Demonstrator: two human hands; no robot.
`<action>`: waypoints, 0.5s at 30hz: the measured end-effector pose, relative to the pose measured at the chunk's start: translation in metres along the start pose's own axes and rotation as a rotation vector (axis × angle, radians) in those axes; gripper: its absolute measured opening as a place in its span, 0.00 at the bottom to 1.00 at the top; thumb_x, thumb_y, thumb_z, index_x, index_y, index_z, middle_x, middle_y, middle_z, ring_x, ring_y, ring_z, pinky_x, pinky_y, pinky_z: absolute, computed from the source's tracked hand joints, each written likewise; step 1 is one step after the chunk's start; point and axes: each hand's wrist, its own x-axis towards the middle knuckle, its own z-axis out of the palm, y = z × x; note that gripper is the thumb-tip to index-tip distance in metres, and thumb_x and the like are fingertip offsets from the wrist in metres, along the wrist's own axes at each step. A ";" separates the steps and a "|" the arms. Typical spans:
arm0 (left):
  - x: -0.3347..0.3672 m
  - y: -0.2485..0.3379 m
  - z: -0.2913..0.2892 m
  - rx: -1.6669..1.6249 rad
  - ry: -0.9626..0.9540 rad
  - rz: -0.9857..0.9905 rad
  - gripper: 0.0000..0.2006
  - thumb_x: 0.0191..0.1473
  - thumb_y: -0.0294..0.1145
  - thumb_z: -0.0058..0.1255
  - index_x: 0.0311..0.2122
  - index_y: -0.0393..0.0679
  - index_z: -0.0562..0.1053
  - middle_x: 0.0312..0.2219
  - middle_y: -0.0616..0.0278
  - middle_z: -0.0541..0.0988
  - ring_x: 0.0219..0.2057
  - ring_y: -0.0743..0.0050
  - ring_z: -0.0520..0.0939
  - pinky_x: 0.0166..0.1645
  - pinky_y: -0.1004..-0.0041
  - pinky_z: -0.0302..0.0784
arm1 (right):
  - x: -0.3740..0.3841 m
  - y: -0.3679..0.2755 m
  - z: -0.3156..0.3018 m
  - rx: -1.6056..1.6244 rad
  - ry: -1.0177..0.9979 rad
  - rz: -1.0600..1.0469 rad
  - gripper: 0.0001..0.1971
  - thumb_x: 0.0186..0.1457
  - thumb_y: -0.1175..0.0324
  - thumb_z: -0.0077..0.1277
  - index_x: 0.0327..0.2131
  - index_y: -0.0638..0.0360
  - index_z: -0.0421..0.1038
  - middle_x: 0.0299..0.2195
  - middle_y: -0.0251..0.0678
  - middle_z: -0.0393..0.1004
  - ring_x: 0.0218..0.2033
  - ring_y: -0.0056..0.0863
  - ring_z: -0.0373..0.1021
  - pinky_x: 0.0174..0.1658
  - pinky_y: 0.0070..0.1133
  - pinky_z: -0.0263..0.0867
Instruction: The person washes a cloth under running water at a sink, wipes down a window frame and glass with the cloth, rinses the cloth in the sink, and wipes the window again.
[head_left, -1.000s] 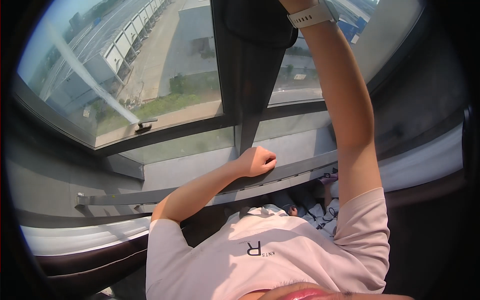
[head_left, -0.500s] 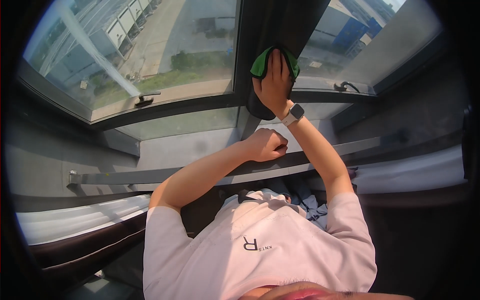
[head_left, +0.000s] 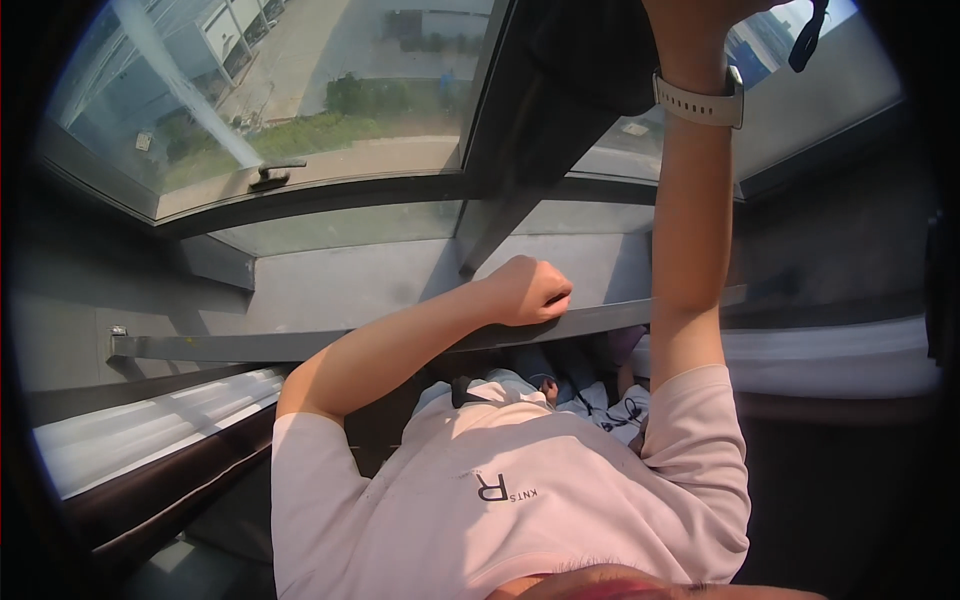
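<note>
Dark cloth edge [head_left: 809, 38] high beyond rail [head_left: 230, 348], beside right hand [head_left: 705, 15]; grip cropped, cannot tell. Left hand [head_left: 535, 290] fisted at rail's edge, room between.

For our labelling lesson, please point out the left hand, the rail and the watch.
Left hand [head_left: 530, 290]: head view, back of the curled hand.
Rail [head_left: 230, 348]: head view, bare stretch left of the forearm.
Watch [head_left: 696, 105]: head view, pale strap.

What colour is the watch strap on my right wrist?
The watch strap is pale beige, showing best in the head view.
</note>
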 end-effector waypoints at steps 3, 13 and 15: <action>0.006 0.006 0.006 -0.029 -0.087 0.065 0.11 0.55 0.34 0.51 0.27 0.38 0.74 0.25 0.48 0.78 0.30 0.46 0.79 0.34 0.59 0.74 | -0.024 -0.025 -0.060 -0.145 -0.214 0.100 0.36 0.47 0.76 0.55 0.62 0.72 0.58 0.62 0.55 0.63 0.63 0.53 0.58 0.59 0.43 0.56; 0.001 0.005 0.002 0.072 -0.123 0.075 0.10 0.53 0.36 0.51 0.27 0.41 0.76 0.23 0.51 0.79 0.28 0.48 0.81 0.35 0.58 0.76 | -0.230 -0.065 -0.167 0.177 -0.709 0.107 0.36 0.51 0.66 0.53 0.61 0.77 0.57 0.63 0.62 0.57 0.61 0.62 0.57 0.62 0.48 0.55; 0.007 0.005 -0.001 0.067 -0.084 0.100 0.09 0.53 0.34 0.51 0.27 0.40 0.76 0.24 0.51 0.79 0.27 0.48 0.81 0.34 0.58 0.76 | -0.224 -0.063 -0.161 0.157 -0.706 0.044 0.35 0.53 0.63 0.53 0.60 0.78 0.58 0.63 0.61 0.57 0.60 0.63 0.58 0.62 0.46 0.57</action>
